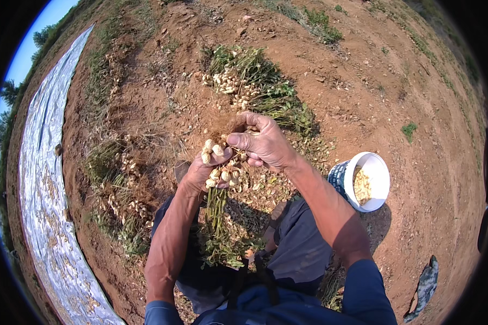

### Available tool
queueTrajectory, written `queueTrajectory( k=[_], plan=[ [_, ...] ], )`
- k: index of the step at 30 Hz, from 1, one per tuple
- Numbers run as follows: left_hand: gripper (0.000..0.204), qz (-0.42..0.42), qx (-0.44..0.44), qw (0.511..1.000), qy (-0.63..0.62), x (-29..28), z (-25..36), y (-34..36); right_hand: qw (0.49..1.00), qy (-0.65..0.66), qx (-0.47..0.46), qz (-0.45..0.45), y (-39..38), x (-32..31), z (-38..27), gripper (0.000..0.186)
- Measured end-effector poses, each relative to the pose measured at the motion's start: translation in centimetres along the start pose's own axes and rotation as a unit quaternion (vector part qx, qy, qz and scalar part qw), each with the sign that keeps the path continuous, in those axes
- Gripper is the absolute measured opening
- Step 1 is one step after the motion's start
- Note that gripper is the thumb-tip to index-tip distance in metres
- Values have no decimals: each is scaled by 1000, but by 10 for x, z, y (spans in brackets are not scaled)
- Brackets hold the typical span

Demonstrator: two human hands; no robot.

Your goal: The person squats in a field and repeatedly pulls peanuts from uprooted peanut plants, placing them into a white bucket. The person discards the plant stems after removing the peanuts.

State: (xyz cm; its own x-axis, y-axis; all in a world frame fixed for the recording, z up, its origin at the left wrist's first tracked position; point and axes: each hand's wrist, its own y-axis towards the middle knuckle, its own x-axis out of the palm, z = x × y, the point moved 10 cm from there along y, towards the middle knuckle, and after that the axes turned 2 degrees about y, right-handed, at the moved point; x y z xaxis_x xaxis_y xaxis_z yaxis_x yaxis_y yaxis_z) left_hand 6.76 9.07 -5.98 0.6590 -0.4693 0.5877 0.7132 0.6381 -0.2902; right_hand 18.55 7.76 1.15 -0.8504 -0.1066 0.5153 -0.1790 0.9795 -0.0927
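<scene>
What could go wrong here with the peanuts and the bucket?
The peanuts bunched at the left hand could drop among the dry leaves below and be hard to spot. The white bucket, standing on bare soil beyond the right forearm, could perhaps be knocked over, spilling its pale contents.

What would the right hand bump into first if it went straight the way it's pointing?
The right hand points up and left in the picture, so probably the brown, stringy roots first; depth there is hard to judge.
</scene>
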Motion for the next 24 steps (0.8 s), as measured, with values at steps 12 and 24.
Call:
queueTrajectory(
  k=[12, 24],
  plan=[
    [54, -33, 29, 992, -119, -14, -7, -1, 969, 243, 5, -42, 6, 8, 16, 21],
    [37, 31, 69, 994, -84, -3, 15, 3, 939, 337, 52, 38, 4, 3, 23, 34]
  ],
)
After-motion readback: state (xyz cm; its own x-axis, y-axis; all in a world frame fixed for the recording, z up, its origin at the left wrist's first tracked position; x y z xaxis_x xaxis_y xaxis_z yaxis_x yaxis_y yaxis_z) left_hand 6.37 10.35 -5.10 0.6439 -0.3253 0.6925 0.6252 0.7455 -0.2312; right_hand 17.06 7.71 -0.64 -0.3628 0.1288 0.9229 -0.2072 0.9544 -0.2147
